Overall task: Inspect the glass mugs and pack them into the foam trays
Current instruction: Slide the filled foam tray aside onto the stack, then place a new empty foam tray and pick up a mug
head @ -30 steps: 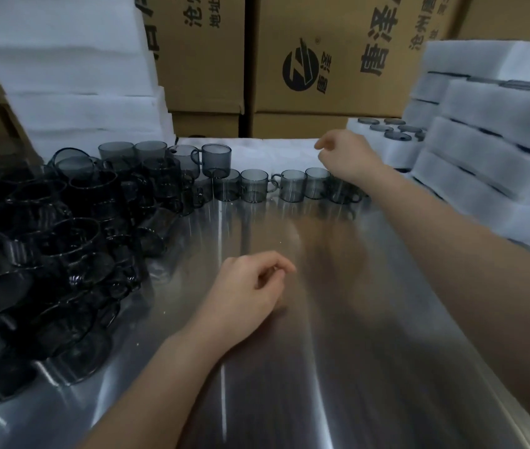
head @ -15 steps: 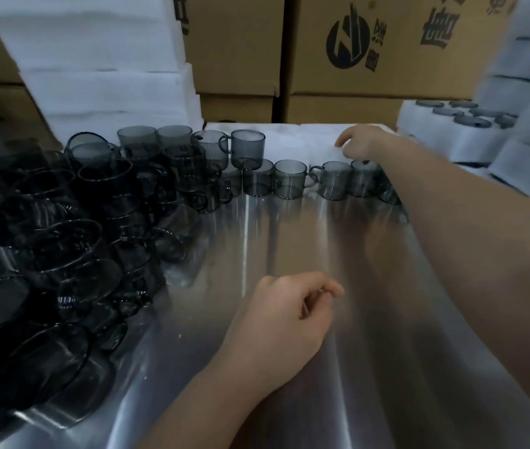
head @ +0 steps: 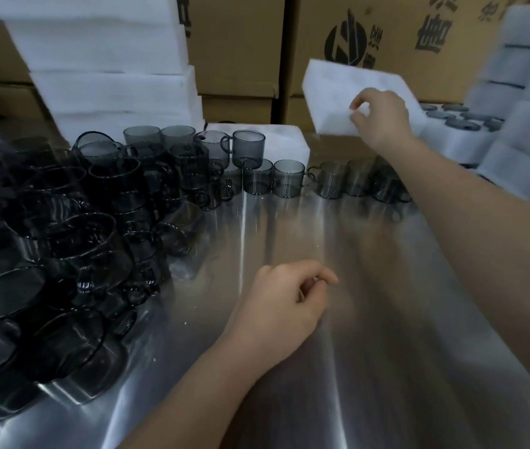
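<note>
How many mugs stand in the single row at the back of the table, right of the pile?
5. Two mugs front the flat foam slab; three more run right to the right forearm, which may hide others.

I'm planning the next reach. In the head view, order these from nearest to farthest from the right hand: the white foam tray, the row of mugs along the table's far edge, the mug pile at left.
1. foam tray: gripped by the right hand, back right.
2. row of mugs: on the table just below that hand.
3. mug pile: far across, on the left side.
</note>
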Motion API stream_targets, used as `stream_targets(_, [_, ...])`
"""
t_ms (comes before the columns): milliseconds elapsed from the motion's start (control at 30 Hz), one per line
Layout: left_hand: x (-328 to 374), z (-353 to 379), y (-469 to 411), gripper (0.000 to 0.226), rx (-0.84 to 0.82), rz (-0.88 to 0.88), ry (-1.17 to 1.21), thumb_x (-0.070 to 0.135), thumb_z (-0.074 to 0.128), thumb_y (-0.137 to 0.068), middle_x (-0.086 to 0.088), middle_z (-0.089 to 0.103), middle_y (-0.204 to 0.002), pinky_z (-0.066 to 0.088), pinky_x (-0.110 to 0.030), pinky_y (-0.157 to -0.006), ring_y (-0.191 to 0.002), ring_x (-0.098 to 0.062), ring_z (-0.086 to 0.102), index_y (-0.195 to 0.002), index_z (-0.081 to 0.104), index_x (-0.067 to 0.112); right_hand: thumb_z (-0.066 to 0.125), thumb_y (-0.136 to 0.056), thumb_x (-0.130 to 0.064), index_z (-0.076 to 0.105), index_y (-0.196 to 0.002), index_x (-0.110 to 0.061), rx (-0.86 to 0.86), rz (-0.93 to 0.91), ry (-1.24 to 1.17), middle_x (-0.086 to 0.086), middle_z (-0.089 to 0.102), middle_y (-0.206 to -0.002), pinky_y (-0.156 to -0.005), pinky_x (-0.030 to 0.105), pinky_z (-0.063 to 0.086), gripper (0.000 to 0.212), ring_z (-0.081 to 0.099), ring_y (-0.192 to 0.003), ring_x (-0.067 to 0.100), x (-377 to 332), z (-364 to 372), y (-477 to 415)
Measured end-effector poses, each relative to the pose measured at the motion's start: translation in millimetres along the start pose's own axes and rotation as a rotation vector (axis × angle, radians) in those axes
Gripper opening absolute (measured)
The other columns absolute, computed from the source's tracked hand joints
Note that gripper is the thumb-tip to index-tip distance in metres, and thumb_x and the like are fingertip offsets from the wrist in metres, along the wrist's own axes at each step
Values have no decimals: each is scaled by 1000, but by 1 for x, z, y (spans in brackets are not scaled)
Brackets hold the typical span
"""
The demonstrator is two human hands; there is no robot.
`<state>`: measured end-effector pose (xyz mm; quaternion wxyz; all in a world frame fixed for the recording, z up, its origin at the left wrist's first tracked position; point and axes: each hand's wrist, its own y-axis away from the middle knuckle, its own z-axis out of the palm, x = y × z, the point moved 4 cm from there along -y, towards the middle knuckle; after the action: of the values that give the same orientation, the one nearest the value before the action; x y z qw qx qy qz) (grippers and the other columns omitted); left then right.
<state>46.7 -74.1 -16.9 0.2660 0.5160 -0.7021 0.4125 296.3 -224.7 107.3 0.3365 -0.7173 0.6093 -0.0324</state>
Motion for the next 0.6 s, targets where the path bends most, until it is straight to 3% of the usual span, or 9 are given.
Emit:
stream_targets(133, [2, -7, -1, 29, 104, -19, 122, 9, 56, -94, 3, 67, -64, 49, -23, -55, -54, -8, 60, -89, 68, 35, 55, -98, -28, 62, -117, -17, 80, -183, 25, 15, 55, -118, -89, 37, 38, 23, 53, -108, 33, -36, -47, 36])
stream_targets(233, [13, -21, 1, 32, 302, 20, 163, 4, 55, -93, 2, 65, -62, 37, -14, -49, -47, -2, 49, -91, 67, 33, 58, -96, -33, 62, -116, -20, 40, -285, 82, 9, 54, -107, -78, 31, 34, 24, 54, -101, 29, -62, -74, 92])
stream_targets(400, [41, -70, 12, 23, 691, 206, 194, 9, 50, -92, 7, 65, -67, 50, -28, -62, -62, -14, 61, -96, 68, 22, 56, -96, -39, 62, -116, -25, -125, -364, 138, 0, 45, -95, -75, 37, 39, 25, 56, -91, 31, -74, -92, 214])
stream_targets(500, [58, -84, 14, 23, 652, 281, 185, 11, 49, -91, 10, 66, -74, 53, -34, -68, -71, -15, 64, -96, 67, 24, 60, -94, -40, 66, -113, -28, -208, -410, 142, 2, 52, -96, -70, 32, 27, 23, 56, -82, 34, -83, -97, 275])
stream_targets(600, [68, -75, 6, 24, 431, 298, 66, 13, 50, -89, 17, 66, -85, 47, -19, -72, -77, 2, 60, -97, 69, 25, 82, -77, -35, 75, -90, -24, -184, -492, 154, 4, 62, -79, -60, 29, 40, 19, 57, -59, 28, -96, -103, 313])
